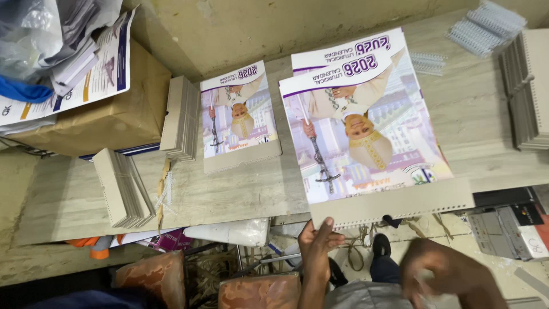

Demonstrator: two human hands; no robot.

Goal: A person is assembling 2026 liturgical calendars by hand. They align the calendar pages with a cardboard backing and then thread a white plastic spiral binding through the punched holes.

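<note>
My left hand [316, 243] pinches the near left corner of a large printed calendar sheet set [366, 131] backed by grey punched cardboard [400, 205], which juts over the table's front edge. A second large calendar [343, 54] lies under it, further back. My right hand [452, 274] is blurred at the lower right, below the table edge; it seems curled around something pale, which I cannot make out. A smaller calendar on cardboard [240, 117] lies to the left on the table.
Stacks of grey punched boards stand at left [123, 186], centre-left [182, 117] and far right [529, 86]. White plastic binding combs [486, 26] lie at the back right. A brown carton [114, 114] with papers sits at left. Clutter fills the floor below.
</note>
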